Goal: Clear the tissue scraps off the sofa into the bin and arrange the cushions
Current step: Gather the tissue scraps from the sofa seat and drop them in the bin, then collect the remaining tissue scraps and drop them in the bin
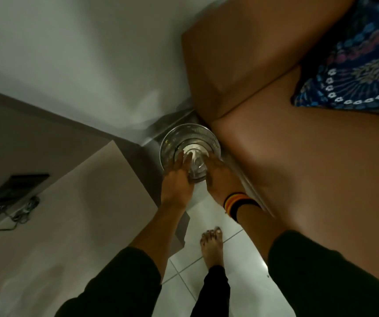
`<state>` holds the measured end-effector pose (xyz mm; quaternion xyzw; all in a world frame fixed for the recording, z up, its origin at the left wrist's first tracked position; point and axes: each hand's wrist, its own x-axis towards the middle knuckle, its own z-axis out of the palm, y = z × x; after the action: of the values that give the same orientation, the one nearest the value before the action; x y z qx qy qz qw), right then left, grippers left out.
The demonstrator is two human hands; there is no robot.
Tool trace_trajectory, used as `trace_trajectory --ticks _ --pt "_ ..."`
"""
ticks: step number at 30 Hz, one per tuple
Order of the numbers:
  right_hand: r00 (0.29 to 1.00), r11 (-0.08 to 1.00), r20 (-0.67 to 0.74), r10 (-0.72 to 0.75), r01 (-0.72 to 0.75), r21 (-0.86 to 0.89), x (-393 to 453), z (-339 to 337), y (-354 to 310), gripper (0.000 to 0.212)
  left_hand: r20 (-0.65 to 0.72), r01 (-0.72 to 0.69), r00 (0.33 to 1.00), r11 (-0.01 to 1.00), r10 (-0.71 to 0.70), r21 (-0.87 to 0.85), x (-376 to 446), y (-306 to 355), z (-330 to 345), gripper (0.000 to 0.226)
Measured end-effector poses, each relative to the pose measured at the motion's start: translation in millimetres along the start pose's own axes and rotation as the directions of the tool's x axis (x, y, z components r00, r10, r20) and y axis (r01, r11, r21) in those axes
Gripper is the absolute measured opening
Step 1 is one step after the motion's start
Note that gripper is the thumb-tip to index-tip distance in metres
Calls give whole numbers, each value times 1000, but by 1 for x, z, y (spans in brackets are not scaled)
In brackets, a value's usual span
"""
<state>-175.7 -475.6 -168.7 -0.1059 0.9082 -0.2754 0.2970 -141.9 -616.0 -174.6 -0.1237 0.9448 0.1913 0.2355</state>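
Brown sofa (pixel 309 179) rt of bin (pixel 170 143), white cabinet (pixel 81 202) lt; both hands (pixel 193 179) spread open, empty

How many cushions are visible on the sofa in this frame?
1: the blue patterned cushion lies on the brown sofa at the upper right, cut off by the frame edge. Others may lie out of view.

Head view, steeply downward, seemingly close
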Motion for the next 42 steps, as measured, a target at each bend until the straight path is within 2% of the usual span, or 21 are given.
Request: trace_trajectory --ticks 3,5,9,12,14,17,20,23,25,28,30,33,35,38,40,42 --pt "984 975 -133 -121 93 -200 -50 -22 13 73 -58 -122 990 988 127 95 -20 31 -9 70" --pt "969 953 -211 -130 63 -295 -82 -48 29 81 -78 -238 966 965 248 114 -35 64 -16 67" --pt "939 945 -339 54 -158 -286 -154 -115 83 97 -63 -483 868 868 492 120 -69 157 -24 59" --pt "880 917 -409 243 -345 -198 -208 -159 133 91 -17 -618 780 775 625 129 -92 235 -11 57" --pt "848 892 -421 322 -421 -166 -248 -181 170 84 39 -676 733 722 679 148 -106 286 8 57" --pt "808 859 -420 413 -500 -116 -307 -197 231 79 96 -733 679 664 728 148 -125 353 48 57" --pt "719 794 -425 550 -608 -1 -363 -200 293 73 232 -761 648 621 725 187 -142 410 94 64" --pt "630 706 -392 671 -704 78 -408 -193 346 71 229 -713 699 640 677 285 -152 452 128 77" --pt "601 671 -356 715 -733 109 -431 -182 375 74 246 -673 736 640 631 372 -152 470 147 84" --pt "617 667 -299 728 -738 103 -448 -168 403 84 324 -657 748 577 580 485 -146 474 165 79" --pt "627 675 -280 727 -727 124 -451 -164 414 87 283 -656 750 617 598 435 -145 469 167 68" --pt "669 714 -261 696 -685 144 -454 -162 422 63 289 -681 729 615 621 397 -150 468 159 34" --pt "683 719 -228 694 -676 161 -454 -171 424 41 317 -694 718 607 619 387 -156 475 149 20" --pt "723 778 -290 627 -604 175 -437 -202 425 28 283 -712 702 640 653 290 -164 496 142 31" --pt "766 835 -340 545 -532 141 -409 -230 428 33 259 -725 688 630 678 276 -162 517 142 49" --pt "785 869 -385 485 -482 112 -375 -260 433 44 292 -717 696 604 656 348 -147 539 145 63"
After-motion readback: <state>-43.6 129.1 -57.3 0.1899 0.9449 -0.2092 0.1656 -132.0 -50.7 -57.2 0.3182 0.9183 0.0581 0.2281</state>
